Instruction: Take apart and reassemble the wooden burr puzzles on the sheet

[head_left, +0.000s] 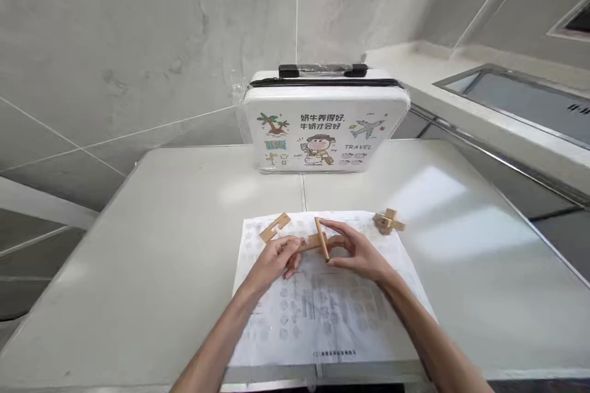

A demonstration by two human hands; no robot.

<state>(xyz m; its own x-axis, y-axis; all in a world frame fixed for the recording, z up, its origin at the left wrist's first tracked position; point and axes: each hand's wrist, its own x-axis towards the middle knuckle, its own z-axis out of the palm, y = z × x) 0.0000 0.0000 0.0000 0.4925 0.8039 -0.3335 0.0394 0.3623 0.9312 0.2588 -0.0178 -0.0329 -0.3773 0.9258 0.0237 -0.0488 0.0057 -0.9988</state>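
My left hand (279, 258) pinches the left end of a notched wooden piece (311, 242), held level above the printed sheet (304, 331). With thumb and fingertips, my right hand (357, 250) grips a second wooden piece (322, 239) by its two ends. That piece stands nearly crosswise at the right end of the first; whether they interlock cannot be made out. Another notched wooden piece (275, 228) lies at the sheet's upper left, just beyond my left hand. An assembled wooden cross-shaped puzzle (388, 221) rests at the upper right corner of the sheet.
A white case (325, 129) with cartoon prints and a black handle stands upright at the back of the white table (184, 245), against the grey wall. To the right runs a pale counter ledge (520, 116) with a glass-like panel set in it.
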